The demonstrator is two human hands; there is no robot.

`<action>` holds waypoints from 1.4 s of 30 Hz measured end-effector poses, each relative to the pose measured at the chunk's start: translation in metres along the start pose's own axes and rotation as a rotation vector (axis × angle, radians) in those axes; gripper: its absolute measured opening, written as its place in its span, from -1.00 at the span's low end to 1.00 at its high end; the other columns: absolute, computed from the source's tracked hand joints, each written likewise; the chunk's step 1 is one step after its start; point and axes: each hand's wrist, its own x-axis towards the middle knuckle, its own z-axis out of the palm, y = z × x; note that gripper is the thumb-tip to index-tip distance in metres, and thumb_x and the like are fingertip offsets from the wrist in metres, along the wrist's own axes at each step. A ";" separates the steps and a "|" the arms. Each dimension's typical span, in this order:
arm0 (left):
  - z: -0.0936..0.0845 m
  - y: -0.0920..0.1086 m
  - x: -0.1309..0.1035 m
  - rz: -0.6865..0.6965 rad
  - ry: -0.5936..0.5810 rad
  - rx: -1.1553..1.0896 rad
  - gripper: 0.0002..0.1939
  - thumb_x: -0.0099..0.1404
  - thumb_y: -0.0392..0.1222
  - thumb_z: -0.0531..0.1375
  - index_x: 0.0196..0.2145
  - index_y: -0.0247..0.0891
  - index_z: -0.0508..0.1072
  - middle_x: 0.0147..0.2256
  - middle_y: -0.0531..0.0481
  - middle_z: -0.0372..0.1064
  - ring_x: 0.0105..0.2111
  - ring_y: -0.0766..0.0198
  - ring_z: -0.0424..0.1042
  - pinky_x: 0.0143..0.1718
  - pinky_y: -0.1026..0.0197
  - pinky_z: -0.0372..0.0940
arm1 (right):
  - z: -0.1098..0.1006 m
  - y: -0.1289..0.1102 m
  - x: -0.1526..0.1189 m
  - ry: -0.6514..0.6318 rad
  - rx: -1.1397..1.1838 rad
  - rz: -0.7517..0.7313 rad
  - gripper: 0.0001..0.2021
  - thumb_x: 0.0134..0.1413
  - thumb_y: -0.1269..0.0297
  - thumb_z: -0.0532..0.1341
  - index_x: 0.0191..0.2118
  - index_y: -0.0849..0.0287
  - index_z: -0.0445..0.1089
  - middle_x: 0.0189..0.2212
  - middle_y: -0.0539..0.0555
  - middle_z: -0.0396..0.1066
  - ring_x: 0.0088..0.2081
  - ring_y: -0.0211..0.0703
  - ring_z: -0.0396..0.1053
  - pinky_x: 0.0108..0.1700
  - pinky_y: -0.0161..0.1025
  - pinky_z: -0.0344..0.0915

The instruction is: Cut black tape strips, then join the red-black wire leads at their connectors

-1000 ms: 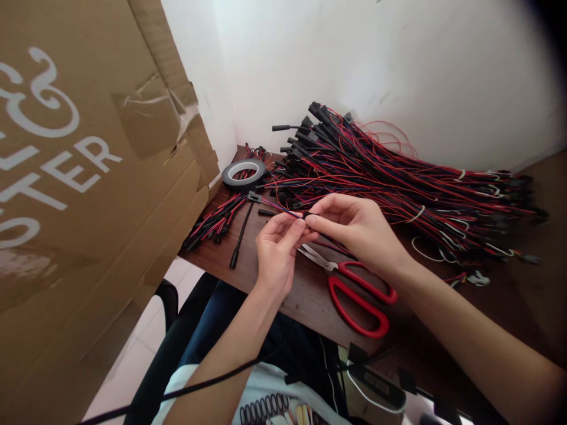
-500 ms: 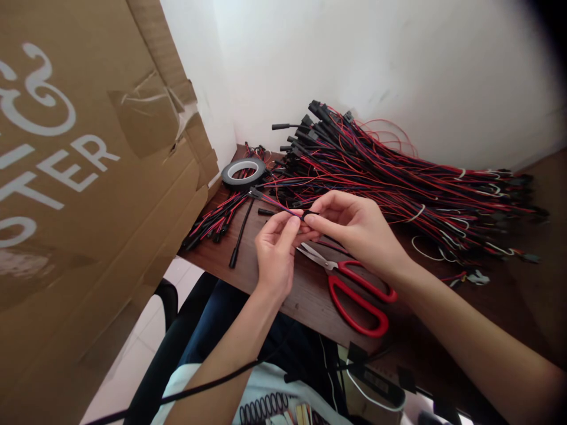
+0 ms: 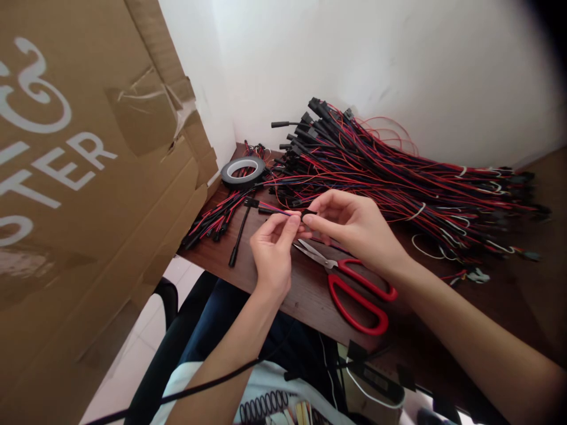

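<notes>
My left hand (image 3: 274,242) is closed, thumb and fingers pinching a thin wire cable (image 3: 279,209) of red and blue strands. A black connector (image 3: 251,202) on the cable's end sticks out to the left. Against those fingertips, my right hand (image 3: 354,227) pinches a short black piece (image 3: 309,213) that looks like tape around the wires; the fingertips hide much of it. Just below both hands, red-handled scissors (image 3: 341,277) lie on the table with their blades slightly apart. A roll of black tape (image 3: 243,172) rests on wires behind and left of my hands.
A large heap of bundled red, blue and black wires (image 3: 376,159) lies along the wall. Shorter black-ended cables (image 3: 212,221) are at the table's left. A tall cardboard box (image 3: 88,236) stands left. The wooden table (image 3: 301,298) has its front edge near my lap.
The cable's connector end has swung slightly down and left and turned. My left hand has shifted a little left; the right hand keeps nearly the same place and pinch.
</notes>
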 end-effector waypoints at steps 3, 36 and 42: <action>-0.002 -0.001 0.000 0.055 -0.013 0.061 -0.85 0.08 -0.14 0.41 -0.43 -0.25 0.60 -0.37 0.05 0.43 -0.51 0.45 0.40 -0.53 0.41 0.35 | 0.000 0.001 0.000 0.004 -0.030 0.011 -0.77 -0.12 0.21 0.41 -0.40 0.20 0.40 -0.49 -0.02 0.38 -0.55 -0.34 0.29 -0.64 -0.41 0.24; -0.002 -0.001 0.003 -0.037 0.072 -0.062 -0.85 -0.01 -0.19 0.45 -0.44 -0.26 0.63 -0.41 0.04 0.52 -0.47 0.45 0.42 -0.37 0.37 0.34 | -0.006 0.010 0.003 -0.021 0.088 0.182 -0.61 -0.17 0.06 0.44 -0.30 0.15 0.34 -0.44 -0.01 0.41 -0.46 -0.28 0.37 -0.54 -0.37 0.24; -0.003 -0.003 0.005 -0.004 0.079 -0.042 -0.90 0.02 -0.22 0.43 -0.45 -0.24 0.62 -0.39 0.04 0.52 -0.43 0.43 0.40 -0.35 0.36 0.29 | -0.003 0.010 0.000 -0.019 -0.164 -0.115 -0.72 -0.07 0.24 0.36 -0.24 0.09 0.29 -0.21 0.04 0.32 -0.26 -0.21 0.37 -0.33 -0.29 0.38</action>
